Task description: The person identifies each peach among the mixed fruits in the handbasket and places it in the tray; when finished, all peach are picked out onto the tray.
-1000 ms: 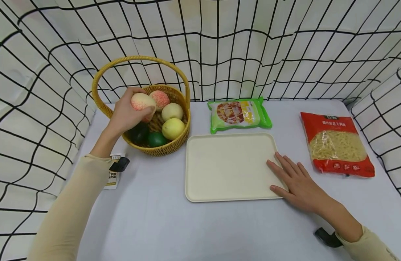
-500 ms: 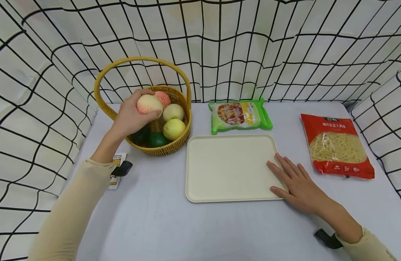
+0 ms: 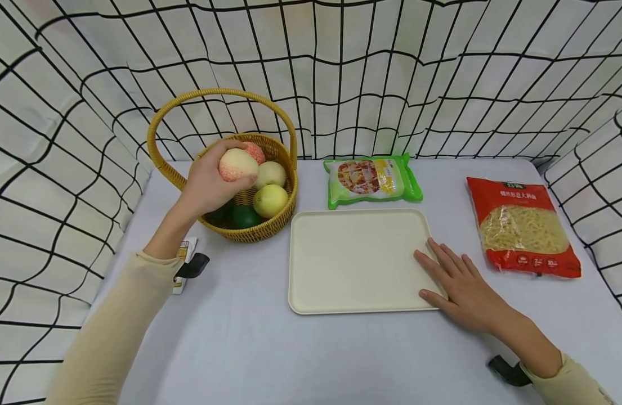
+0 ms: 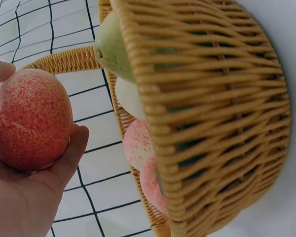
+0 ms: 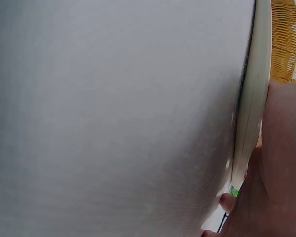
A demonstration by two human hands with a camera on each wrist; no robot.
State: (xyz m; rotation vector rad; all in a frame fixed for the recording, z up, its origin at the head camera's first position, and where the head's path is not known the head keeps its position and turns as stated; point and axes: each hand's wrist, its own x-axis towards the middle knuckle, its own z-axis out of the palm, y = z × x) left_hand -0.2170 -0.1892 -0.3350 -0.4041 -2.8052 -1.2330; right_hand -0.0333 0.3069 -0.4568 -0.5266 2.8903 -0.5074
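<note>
My left hand (image 3: 209, 183) grips a pink-speckled peach (image 3: 237, 165) (image 4: 32, 118), lifted just above the front left of a woven yellow basket (image 3: 250, 230) (image 4: 217, 128). Inside the basket lie another peach (image 3: 255, 151), two pale yellow fruits (image 3: 270, 199) and dark green ones (image 3: 244, 216). My right hand (image 3: 460, 287) rests flat, fingers straight, on the right edge of a cream tray (image 3: 351, 259) (image 5: 251, 98).
A green food packet (image 3: 371, 179) lies behind the tray. A red pasta bag (image 3: 523, 225) lies at the right. A small card (image 3: 181, 270) sits by my left sleeve. Grid-patterned cloth walls surround the white table (image 3: 250, 349).
My left hand has carried the peach a little to the right and forward over the basket. My right hand has stayed on the tray edge.
</note>
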